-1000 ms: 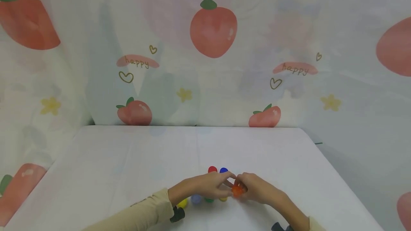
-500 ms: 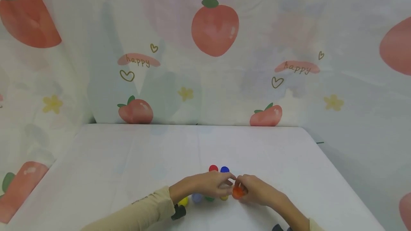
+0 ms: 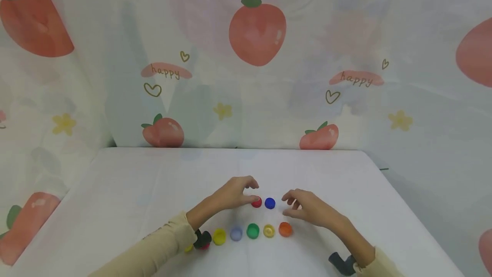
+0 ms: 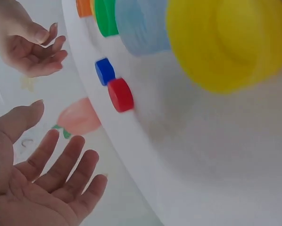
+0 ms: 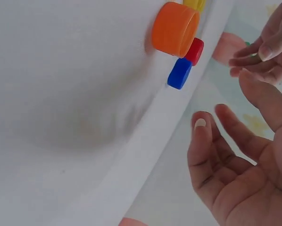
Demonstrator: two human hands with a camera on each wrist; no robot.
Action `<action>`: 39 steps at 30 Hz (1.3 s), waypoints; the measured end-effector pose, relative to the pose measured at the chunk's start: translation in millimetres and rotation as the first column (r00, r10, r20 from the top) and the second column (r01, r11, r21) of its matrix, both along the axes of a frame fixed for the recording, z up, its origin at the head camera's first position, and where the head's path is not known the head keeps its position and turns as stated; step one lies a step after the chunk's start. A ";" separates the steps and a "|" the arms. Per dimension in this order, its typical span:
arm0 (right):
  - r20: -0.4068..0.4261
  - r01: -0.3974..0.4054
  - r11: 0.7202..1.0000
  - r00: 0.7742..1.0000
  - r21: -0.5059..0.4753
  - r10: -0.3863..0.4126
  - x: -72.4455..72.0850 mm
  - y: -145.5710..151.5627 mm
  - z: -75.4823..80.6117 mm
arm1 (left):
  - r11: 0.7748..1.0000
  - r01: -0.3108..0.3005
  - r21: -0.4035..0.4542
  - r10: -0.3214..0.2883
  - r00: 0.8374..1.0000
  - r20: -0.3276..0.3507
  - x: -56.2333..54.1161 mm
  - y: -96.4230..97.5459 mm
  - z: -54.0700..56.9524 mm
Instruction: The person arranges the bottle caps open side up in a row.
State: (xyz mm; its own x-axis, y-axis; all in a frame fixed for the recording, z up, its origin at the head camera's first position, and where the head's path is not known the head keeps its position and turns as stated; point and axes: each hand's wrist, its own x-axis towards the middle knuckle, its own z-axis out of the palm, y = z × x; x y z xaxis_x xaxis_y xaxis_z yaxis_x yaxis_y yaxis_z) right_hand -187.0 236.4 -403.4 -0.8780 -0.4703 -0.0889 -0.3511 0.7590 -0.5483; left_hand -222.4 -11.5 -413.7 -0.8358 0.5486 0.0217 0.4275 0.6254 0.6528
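Over the table my left hand [image 3: 235,193] hovers by the red cap [image 3: 257,204], thumb and fingers apart and nothing held. The left wrist view confirms its relaxed, spread fingers [image 4: 79,174]. To the right, my right hand [image 3: 309,206] is raised with loosely bent fingers, near the blue cap [image 3: 270,203], and holds nothing. Nearer me, a row of round plastic caps runs across the cloth: yellow [image 3: 219,237], pale blue [image 3: 236,233], green [image 3: 253,231], golden yellow [image 3: 269,231] and orange [image 3: 285,229].
Another yellow cap [image 3: 188,248] and a pinkish-red cap [image 3: 204,246] lie partly hidden behind the left wrist's black camera [image 3: 202,239]. A white cloth covers the table [image 3: 115,208]. Behind it hangs a fruit-patterned curtain [image 3: 261,97].
My right hand has let go of the orange cap, which stays at the row's right end. Both hands have moved farther forward and apart, uncovering most of the row.
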 end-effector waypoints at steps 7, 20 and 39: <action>-0.030 -0.053 0.998 0.998 -0.037 0.052 -20.7 -18.6 -2.7 | 0.995 -0.096 -0.022 0.096 0.995 0.004 -15.1 -7.6 -3.0; -0.011 -0.083 0.996 0.997 0.029 0.083 -49.7 -55.7 -18.8 | 0.993 -0.070 -0.098 0.079 0.993 0.093 -25.7 -4.2 -12.1; -0.098 -0.172 0.981 0.979 0.089 0.181 -53.5 -64.3 -29.8 | 0.983 0.008 -0.182 0.011 0.995 0.103 -28.1 8.6 -18.2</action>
State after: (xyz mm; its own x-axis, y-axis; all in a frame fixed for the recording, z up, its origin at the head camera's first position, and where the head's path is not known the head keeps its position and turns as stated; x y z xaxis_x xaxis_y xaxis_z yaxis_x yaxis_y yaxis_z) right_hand -240.5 172.1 -433.2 -0.7883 -0.6137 -0.0439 -0.5359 0.7200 -0.4410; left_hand -250.5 -2.8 -431.9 -0.8290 0.5345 -0.1645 0.3631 0.7382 0.5686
